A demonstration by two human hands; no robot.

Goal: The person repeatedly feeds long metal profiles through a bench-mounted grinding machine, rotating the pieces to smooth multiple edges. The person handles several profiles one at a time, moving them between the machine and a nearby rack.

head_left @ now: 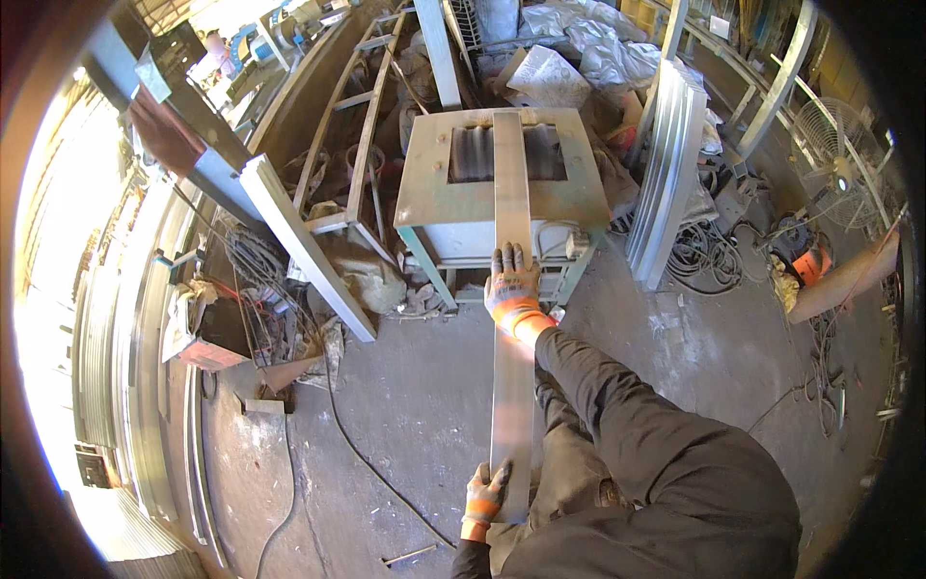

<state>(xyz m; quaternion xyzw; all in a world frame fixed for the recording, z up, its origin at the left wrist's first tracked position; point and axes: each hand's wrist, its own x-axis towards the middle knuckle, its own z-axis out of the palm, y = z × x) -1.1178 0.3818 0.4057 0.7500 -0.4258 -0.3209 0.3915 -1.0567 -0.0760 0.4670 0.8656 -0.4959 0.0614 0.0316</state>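
Note:
A long flat silver metal bar (pixel 512 207) runs from the far side of a greenish-grey metal machine (pixel 439 198) back toward my body. Its far part lies across a dark rectangular opening (pixel 471 154) in the machine's top. My right hand (pixel 511 285), in a grey and orange work glove, presses flat on the bar at the machine's near edge, fingers stretched forward. Close to the bar's near end, my gloved left hand (pixel 485 495) grips its left edge, with the thumb on top. The fingers beneath the bar are hidden.
Several long metal profiles (pixel 667 174) stand upright right of the machine; another pale profile (pixel 307 249) leans at left. A cable (pixel 362 458) crosses the floor. A coiled hose (pixel 709 259) and a large fan (pixel 837 164) are at right. Metal lengths (pixel 145 386) line the left side.

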